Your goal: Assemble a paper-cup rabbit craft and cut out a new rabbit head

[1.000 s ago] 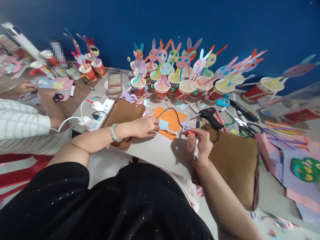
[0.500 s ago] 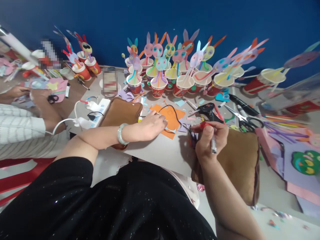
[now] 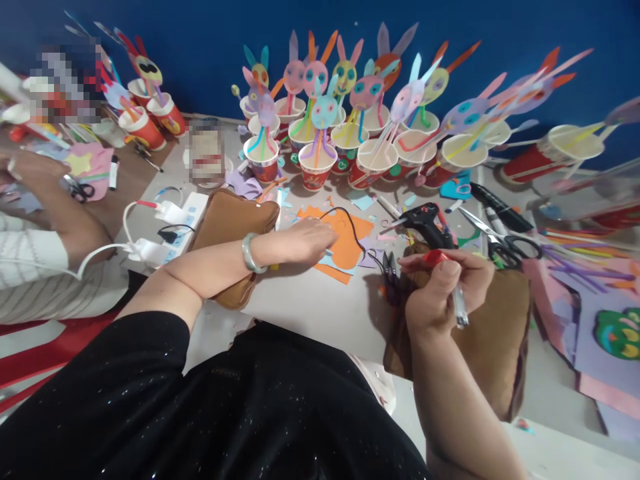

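Observation:
My right hand (image 3: 447, 287) grips a pen (image 3: 461, 308) with a red part at its upper end and a clear barrel, held above the brown cushion (image 3: 483, 333). Scissors (image 3: 393, 277) with dark blades lie just left of this hand. My left hand (image 3: 313, 241), below a pale bangle on the wrist, rests at the left side of a sheet of orange paper (image 3: 345, 243). Its fingers look curled together, and whatever they may hold is hidden. A light blue scrap shows by the fingertips. A black cord lies across the orange paper.
Behind stand several red paper cups (image 3: 314, 175) with rabbit-faced figures. A black glue gun (image 3: 425, 223) and black-handled scissors (image 3: 515, 248) lie to the right. At left are a white power strip (image 3: 187, 230), another brown cushion (image 3: 235, 220) and another person's arm (image 3: 55, 180).
My left hand's fingers, spread over the orange paper before, have drawn together. My right hand with the pen has shifted right and slightly down. The whole view has also shifted slightly.

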`<state>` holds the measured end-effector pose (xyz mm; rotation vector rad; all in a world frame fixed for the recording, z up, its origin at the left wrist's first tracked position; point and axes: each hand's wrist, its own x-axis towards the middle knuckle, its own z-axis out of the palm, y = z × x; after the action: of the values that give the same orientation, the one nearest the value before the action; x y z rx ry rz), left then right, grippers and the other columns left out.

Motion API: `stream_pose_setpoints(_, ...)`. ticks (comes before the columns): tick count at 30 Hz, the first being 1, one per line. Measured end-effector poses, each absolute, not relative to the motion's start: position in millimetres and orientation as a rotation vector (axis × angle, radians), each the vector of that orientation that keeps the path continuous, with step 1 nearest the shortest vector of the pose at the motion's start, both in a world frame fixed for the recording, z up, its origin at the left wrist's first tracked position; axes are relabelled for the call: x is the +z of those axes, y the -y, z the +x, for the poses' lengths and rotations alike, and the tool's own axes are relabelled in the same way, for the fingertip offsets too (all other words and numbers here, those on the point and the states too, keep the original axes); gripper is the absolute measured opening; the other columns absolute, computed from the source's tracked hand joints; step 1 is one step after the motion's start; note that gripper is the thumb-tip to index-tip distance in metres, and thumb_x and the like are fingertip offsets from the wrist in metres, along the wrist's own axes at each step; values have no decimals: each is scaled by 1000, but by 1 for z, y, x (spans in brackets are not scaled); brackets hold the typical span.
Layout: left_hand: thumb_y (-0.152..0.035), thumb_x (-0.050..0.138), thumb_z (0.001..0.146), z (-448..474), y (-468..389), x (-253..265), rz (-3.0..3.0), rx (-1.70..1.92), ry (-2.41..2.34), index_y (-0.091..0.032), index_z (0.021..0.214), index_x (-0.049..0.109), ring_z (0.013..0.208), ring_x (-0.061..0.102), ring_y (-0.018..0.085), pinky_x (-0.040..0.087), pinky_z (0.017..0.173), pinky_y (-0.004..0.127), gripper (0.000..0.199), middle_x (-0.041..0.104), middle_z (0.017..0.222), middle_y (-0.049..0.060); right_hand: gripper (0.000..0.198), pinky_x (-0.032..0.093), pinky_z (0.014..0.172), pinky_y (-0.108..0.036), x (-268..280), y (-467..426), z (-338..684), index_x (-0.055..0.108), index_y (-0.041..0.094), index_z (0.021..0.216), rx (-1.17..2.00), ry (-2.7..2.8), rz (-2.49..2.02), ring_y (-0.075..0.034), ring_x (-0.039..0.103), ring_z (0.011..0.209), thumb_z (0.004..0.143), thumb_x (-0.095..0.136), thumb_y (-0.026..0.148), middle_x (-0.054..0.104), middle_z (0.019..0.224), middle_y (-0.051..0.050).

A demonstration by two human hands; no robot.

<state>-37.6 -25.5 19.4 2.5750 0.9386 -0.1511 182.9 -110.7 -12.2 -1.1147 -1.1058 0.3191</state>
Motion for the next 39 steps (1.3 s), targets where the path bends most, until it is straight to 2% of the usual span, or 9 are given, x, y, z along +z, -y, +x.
stream_pose_setpoints(3, -15, 58, 85, -34, 29, 30, 2360, -148, -709, -17, 94, 64, 77, 56, 15, 37, 70, 28, 10, 68, 90, 4, 26, 50, 45, -29, -11, 111, 183, 56, 26, 96, 303, 1122, -1134, -15, 64, 47, 98, 61, 52, 59, 63, 7)
stream_pose_setpoints(6, -16, 64, 82, -29, 34, 27, 2195, -170, -575, -17, 101, 65, 81, 60, 15, 41, 71, 25, 19, 71, 98, 4, 25, 50, 45, -28, -12, 112, 182, 57, 26, 96, 309, 1138, -1149, -15, 63, 47, 98, 61, 50, 60, 62, 6)
stream_pose_setpoints(9, -11, 63, 79, -27, 36, 16, 2214, -96, -612, -16, 108, 65, 90, 64, 18, 44, 77, 27, 30, 72, 108, 7, 24, 49, 45, -28, -13, 113, 181, 58, 24, 97, 305, 1174, -1166, -15, 64, 47, 98, 62, 48, 62, 63, 5)
stream_pose_setpoints(16, -6, 60, 78, -31, 26, 8, 2210, 48, -627, -16, 115, 65, 106, 67, 20, 49, 90, 29, 40, 72, 121, 8, 21, 52, 50, -28, -17, 117, 183, 60, 24, 103, 260, 1294, -1262, -16, 69, 54, 95, 67, 42, 68, 71, 3)
stream_pose_setpoints(23, -4, 55, 80, -30, 15, 0, 2132, 157, -757, -13, 128, 63, 121, 63, 20, 48, 100, 30, 50, 67, 134, 11, 33, 57, 61, -36, -25, 121, 189, 65, 21, 103, 138, 1339, -1452, -19, 69, 61, 89, 71, 50, 69, 82, -4)
stream_pose_setpoints(26, -3, 55, 78, -30, 9, 2, 2098, 195, -811, -10, 127, 63, 112, 65, 19, 49, 93, 29, 51, 70, 125, 11, 32, 56, 63, -37, -27, 121, 189, 65, 21, 103, 168, 1369, -1454, -20, 68, 63, 90, 70, 49, 68, 82, -2)
stream_pose_setpoints(31, -10, 59, 80, -30, 12, 12, 2038, 164, -724, -12, 96, 70, 74, 62, 12, 46, 69, 24, 19, 72, 87, 3, 31, 56, 64, -36, -28, 122, 187, 65, 21, 104, 191, 1381, -1451, -19, 69, 67, 89, 71, 47, 70, 85, -3)
stream_pose_setpoints(35, -13, 59, 86, -26, 27, 17, 1809, 90, -592, -16, 88, 63, 56, 58, 8, 44, 58, 21, 5, 63, 68, -4, 27, 57, 65, -35, -26, 122, 184, 67, 21, 103, 157, 1437, -1446, -18, 67, 67, 89, 71, 44, 70, 88, -5)
stream_pose_setpoints(39, -14, 64, 89, -19, 41, 13, 1620, 193, -664, -17, 83, 53, 53, 61, 8, 44, 53, 20, 13, 58, 65, -5, 23, 55, 64, -33, -24, 123, 179, 67, 20, 102, 103, 1553, -1457, -18, 65, 66, 91, 69, 40, 71, 88, -6)
